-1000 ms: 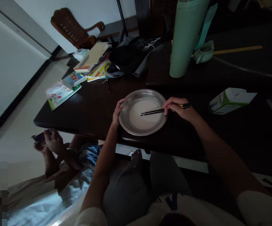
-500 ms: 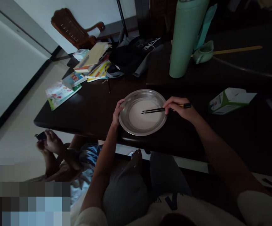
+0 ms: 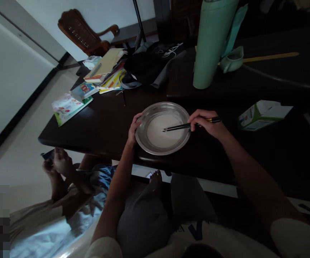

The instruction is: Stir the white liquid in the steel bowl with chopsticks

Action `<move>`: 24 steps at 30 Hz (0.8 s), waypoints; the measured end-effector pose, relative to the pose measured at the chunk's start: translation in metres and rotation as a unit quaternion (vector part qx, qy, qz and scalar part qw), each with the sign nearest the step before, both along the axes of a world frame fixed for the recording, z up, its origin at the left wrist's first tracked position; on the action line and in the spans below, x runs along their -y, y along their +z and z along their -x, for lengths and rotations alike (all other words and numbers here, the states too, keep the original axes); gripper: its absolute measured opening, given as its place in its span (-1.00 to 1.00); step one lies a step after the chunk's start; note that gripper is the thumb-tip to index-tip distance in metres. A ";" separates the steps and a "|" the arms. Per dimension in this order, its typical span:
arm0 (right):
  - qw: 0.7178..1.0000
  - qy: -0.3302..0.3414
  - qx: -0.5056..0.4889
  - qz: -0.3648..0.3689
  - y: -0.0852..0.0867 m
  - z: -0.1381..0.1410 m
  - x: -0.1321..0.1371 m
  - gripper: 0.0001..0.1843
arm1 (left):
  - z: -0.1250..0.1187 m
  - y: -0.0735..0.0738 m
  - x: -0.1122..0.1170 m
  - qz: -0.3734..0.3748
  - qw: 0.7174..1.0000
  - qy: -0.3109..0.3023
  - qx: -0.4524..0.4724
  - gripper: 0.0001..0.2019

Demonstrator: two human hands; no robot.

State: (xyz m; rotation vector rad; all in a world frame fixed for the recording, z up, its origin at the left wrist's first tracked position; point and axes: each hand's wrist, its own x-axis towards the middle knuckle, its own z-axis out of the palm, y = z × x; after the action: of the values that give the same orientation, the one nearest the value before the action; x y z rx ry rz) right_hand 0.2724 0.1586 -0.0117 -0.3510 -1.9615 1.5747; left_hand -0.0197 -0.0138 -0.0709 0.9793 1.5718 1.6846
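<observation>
A round metal bowl (image 3: pixel 141 139) stands on the dark table near its front edge. Inside it lies a pale, whitish mixture (image 3: pixel 157 134). My left hand (image 3: pixel 134 128) grips the bowl's left rim, fingers wrapped over the edge. In my right hand (image 3: pixel 203 122), at the bowl's right side, is a pair of black chopsticks (image 3: pixel 177 127) with gold bands near the upper ends. Their tips reach into the whitish mixture near its middle.
Right of the bowl is an opened green-and-white carton (image 3: pixel 262 115). Behind stand a tall green tumbler (image 3: pixel 211 46) and a small green pitcher (image 3: pixel 232 60). Books (image 3: pixel 106 71) and a black bag (image 3: pixel 146 68) lie at the back left. Another person's hands (image 3: pixel 58 163) hold a phone at lower left.
My right hand and the chopsticks have shifted slightly to the right, with the tips a little lower in the bowl. My left hand stays on the rim. The person at left has moved slightly.
</observation>
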 end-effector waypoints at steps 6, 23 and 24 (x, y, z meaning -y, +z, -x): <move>0.998 0.064 0.007 0.020 -0.001 0.001 0.005 -0.80 | 0.003 -0.004 0.000 -0.012 1.000 -0.009 -0.003 -0.57; 0.996 0.083 0.008 0.015 -0.004 0.004 0.004 -0.82 | 0.002 -0.005 0.000 -0.017 0.999 -0.014 -0.024 -0.61; 0.997 0.075 0.008 0.014 -0.004 0.003 0.003 -0.82 | 0.002 -0.005 0.000 -0.017 0.999 -0.014 -0.025 -0.60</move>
State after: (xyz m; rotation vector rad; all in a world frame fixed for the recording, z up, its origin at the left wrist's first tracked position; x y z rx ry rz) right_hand 0.2689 0.1552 -0.0159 -0.2318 -2.0193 1.6998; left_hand -0.0218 -0.0141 -0.0757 1.0634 1.5603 1.6842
